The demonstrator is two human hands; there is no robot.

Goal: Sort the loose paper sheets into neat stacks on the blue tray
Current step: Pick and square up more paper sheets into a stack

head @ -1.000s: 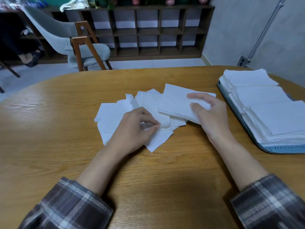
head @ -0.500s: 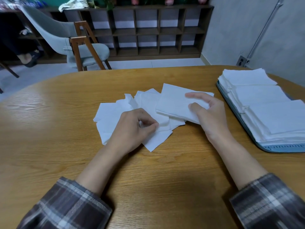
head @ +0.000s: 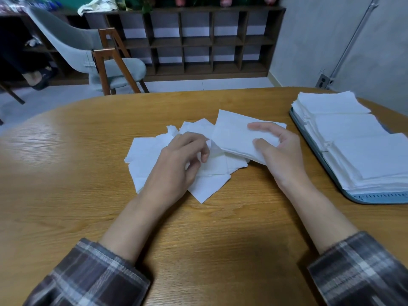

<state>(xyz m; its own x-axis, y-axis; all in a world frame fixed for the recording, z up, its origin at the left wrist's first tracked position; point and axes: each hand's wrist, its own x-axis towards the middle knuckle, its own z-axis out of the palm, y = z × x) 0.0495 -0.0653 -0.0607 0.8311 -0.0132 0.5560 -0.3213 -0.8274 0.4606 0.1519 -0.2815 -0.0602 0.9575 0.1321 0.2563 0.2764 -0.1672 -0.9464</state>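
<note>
Since the moment before, the left hand (head: 176, 164) had raised its knuckles and curled its fingers tighter over the paper, while the right hand (head: 280, 155) had kept its hold almost unchanged. Nearest, at seven and five o'clock, two plaid sleeves (head: 88, 277) were pushed back from bare forearms that reached over the wooden bench (head: 198, 235).

The hands were apart, each clamped on paper. The left one, just left of twelve o'clock, pinched the loose sheets (head: 145, 155) between thumb and curled fingers. Those sheets lay fanned and overlapping on the bench, with one corner jutting toward six o'clock. The right one, near one o'clock, held a small stack (head: 231, 133) of squared sheets, forefinger and thumb on top and the other fingers hidden beneath. The stack's near edge was lifted off the bench, and its left part overlapped the loose sheets.

At two to three o'clock, to the right of the right hand, the blue tray (head: 362, 198) sat by the bench's right edge. It carried neat stacks (head: 364, 160) of white sheets, three in a row.

Beyond the bench, at eleven o'clock, a grey chair (head: 72, 45) with wooden legs stood on the floor. At twelve o'clock a dark cubby shelf (head: 198, 40) ran along the wall, and at one o'clock a wall socket (head: 323, 81) sat below a pipe.
</note>
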